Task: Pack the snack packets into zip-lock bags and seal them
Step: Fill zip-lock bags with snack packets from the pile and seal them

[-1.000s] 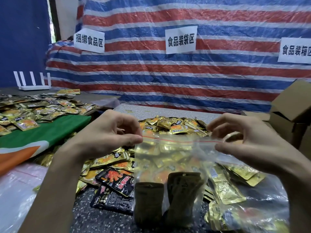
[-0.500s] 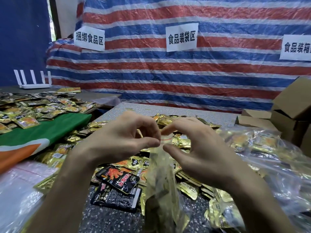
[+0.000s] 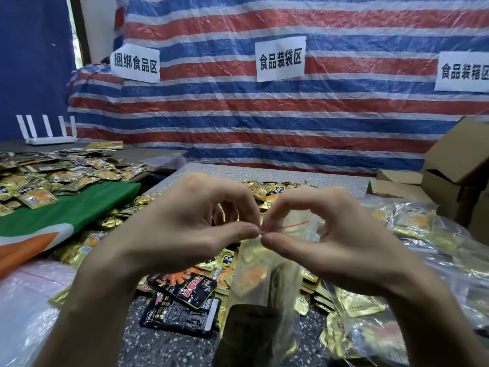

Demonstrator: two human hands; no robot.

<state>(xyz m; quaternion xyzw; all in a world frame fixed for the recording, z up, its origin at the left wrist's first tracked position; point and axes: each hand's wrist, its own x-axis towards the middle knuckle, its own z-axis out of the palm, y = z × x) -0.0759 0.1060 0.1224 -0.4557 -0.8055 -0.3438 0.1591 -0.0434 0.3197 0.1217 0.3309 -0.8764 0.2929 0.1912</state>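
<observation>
A clear zip-lock bag with a red seal line hangs in front of me, holding gold snack packets. My left hand and my right hand meet at its top edge, thumbs and forefingers almost touching, each pinching the zip strip. The bag's top is bunched between the fingers and folds toward the right. Loose gold and black snack packets lie on the speckled table below.
Filled clear bags pile at the right. Cardboard boxes stand at the far right. A green and orange cloth and more packets cover the left table, with a white router behind. A striped tarp hangs at the back.
A second ago my hands held the bag's top stretched wide apart. They have come together at the middle, and the bag now hangs narrow and turned edge-on.
</observation>
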